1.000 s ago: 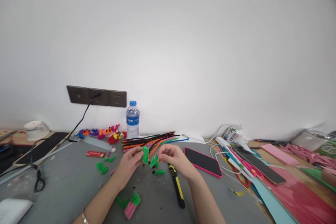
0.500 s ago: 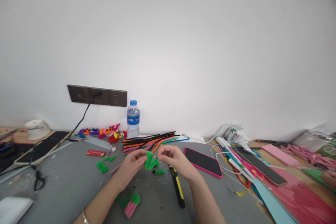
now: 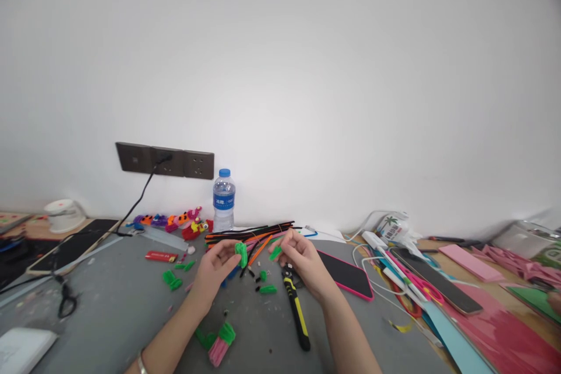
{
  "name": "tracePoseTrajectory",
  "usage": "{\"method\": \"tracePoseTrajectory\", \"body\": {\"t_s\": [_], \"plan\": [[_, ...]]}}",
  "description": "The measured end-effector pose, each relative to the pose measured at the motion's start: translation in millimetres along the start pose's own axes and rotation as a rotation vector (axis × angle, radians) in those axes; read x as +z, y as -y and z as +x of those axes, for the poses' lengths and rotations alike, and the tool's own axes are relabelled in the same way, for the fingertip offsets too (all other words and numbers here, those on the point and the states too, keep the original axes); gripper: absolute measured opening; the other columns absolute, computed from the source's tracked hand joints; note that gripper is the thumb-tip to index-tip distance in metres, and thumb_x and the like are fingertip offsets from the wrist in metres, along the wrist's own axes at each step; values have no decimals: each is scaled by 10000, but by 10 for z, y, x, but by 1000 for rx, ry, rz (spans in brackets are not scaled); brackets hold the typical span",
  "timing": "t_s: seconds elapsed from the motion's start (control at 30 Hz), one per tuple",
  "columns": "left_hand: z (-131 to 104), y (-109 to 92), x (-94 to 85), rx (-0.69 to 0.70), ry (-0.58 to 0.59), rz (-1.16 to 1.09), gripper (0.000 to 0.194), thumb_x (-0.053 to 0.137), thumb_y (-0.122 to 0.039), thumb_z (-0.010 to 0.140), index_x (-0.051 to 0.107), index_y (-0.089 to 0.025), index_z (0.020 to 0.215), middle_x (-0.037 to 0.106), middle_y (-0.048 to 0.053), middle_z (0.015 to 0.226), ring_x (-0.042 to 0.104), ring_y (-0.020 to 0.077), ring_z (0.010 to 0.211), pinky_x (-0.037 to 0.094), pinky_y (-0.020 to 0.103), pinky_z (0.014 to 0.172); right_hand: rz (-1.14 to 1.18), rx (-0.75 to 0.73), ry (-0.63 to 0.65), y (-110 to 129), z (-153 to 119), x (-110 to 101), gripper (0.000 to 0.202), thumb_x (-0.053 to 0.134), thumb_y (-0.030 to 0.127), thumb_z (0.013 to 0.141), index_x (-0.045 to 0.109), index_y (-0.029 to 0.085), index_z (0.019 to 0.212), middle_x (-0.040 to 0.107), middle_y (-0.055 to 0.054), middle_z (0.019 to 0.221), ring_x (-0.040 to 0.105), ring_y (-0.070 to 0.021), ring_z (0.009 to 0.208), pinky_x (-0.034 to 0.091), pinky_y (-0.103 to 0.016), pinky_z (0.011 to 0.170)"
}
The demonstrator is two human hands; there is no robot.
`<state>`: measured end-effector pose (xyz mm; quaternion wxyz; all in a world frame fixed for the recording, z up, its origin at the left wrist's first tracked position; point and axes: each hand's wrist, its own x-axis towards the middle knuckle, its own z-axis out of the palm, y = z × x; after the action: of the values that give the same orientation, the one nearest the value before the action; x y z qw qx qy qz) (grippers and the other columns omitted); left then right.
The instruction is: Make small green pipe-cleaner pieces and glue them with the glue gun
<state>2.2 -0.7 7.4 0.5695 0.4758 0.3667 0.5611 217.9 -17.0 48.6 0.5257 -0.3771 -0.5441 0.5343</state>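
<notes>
Between the thumb and fingers of my left hand (image 3: 215, 269) is a folded green fuzzy piece (image 3: 241, 254). A smaller green piece (image 3: 275, 253) is pinched in my right hand (image 3: 301, 260), to the right of the first and apart from it. Below and between the hands, small green pieces (image 3: 267, 290) lie on the grey mat (image 3: 254, 333). Yellow-and-black pliers (image 3: 297, 310) lie below my right hand. A pink and green fuzzy piece (image 3: 221, 345) rests near the front edge of the view. Behind the hands is a pile of coloured fuzzy stems (image 3: 249, 234).
A water bottle (image 3: 224, 201) stands by the wall. Right of my right hand lies a pink-edged phone (image 3: 346, 274), then cables, scissors (image 3: 423, 287) and coloured sheets (image 3: 504, 315). Left are a red box (image 3: 161, 256) and another phone (image 3: 72, 245). Another person's hand shows at far right.
My hands have moved apart and slightly up. The green material that was between them now shows as two separate pieces, one in each hand.
</notes>
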Motion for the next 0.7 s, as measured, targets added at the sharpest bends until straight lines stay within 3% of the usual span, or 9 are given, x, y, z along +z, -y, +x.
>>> {"method": "tracePoseTrajectory", "body": {"t_s": [0.3,0.5,0.7], "plan": [[-8,43,-26,194,11,272,283,717,-244,682,701,-191,960,710,58,868,650,203,801,525,294,732,-52,32,1,-76,32,13,329,670,494,811,512,205,817,592,19,691,538,-124,581,436,-242,560],[-27,-33,0,196,-2,292,250,699,-238,680,702,-186,925,722,55,845,658,200,778,528,296,723,-147,53,-34,-193,49,-22,358,641,521,815,516,212,944,613,23,686,586,-134,594,445,-242,556],[-18,-2,-1,157,-8,246,245,723,-257,658,705,-179,889,727,50,817,661,206,779,517,289,715,-180,105,-14,-224,57,-7,449,705,530,730,534,216,1002,575,39,754,654,-150,595,459,-241,510]]}}
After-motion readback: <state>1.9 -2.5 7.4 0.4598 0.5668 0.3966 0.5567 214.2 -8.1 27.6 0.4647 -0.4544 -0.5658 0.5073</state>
